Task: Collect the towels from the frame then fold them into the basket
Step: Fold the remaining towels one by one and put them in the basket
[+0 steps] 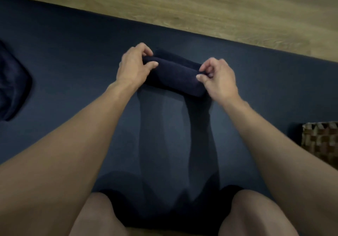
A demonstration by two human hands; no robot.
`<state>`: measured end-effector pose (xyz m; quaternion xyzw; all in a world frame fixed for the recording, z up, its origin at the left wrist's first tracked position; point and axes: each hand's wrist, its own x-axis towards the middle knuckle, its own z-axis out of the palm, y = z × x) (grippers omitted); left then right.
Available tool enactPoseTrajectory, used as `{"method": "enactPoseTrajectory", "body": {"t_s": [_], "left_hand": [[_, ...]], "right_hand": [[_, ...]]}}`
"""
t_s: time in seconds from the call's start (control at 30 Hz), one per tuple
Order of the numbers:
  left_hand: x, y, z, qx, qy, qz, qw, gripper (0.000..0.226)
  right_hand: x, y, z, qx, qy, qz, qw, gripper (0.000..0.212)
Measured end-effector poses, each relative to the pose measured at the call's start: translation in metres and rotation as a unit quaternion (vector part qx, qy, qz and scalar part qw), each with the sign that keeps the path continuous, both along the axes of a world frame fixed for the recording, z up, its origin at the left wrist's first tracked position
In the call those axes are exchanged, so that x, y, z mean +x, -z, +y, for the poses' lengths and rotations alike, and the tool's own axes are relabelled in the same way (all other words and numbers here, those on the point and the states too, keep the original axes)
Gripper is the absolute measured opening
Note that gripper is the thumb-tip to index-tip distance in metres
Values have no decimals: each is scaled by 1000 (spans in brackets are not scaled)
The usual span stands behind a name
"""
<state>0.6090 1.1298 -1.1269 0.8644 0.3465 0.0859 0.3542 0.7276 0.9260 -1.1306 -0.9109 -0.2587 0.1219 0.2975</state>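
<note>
Both forearms forward, left hand [134,66] and right hand [218,80], fingers curled, on opposite ends of the towel [175,75].

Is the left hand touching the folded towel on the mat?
Touching. The head view shows the left hand gripping the folded towel at its left end, thumb on top.

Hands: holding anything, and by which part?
A folded towel: left hand grips its left end, right hand pinches its right end.

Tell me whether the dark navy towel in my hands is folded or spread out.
Folded: the dark navy towel is a compact layered bundle, left hand and right hand pinching its ends.
</note>
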Motion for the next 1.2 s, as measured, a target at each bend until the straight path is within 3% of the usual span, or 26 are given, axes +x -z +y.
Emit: {"method": "enactPoseTrajectory", "body": {"t_s": [0.07, 0.1, 0.2, 0.3, 0.43, 0.53, 0.6, 0.67, 0.73, 0.8, 0.87, 1.0, 1.2], "left_hand": [[4, 4, -6, 62, -13, -12, 998, 15], [3, 7, -9, 90, 0, -29, 996, 13], [-9, 16, -6, 96, 68, -102, 988, 25], [-24, 28, 3, 94, 172, -43, 980, 62], [-1, 24, 7, 99, 189, 74, 974, 84], [24, 7, 7, 123, 211, 152, 958, 82], [30, -11, 10, 129, 199, 165, 957, 74], [29, -36, 14, 38, 151, 117, 981, 62], [21, -60, 16, -133, 95, 41, 986, 48], [12, -75, 6, -294, 57, -30, 954, 31], [7, -80, -18, -363, 15, -62, 930, 15], [-4, -91, -81, -381, -47, -21, 923, 39], [-12, -136, -175, -338, -59, 6, 939, 56]], "right_hand": [[-19, 4, -1, -19, -74, -201, 977, 10], [-27, 7, -3, -20, -92, -242, 966, 11], [-43, 16, -16, -68, -108, -270, 954, 35], [-40, 25, -27, -176, -150, -287, 930, 72], [-16, 20, -10, -178, -136, -207, 952, 70], [7, 7, 0, -163, -142, -110, 970, 62], [17, -12, 1, -96, -119, -25, 988, 55], [20, -35, -3, -7, -72, 58, 996, 46], [17, -54, -12, 93, -24, 148, 984, 31], [8, -65, -24, 190, 49, 248, 949, 21], [-5, -72, -38, 242, 141, 311, 908, 23], [-30, -96, -79, 220, 253, 323, 885, 59], [-68, -167, -168, 153, 270, 155, 938, 61]]}}
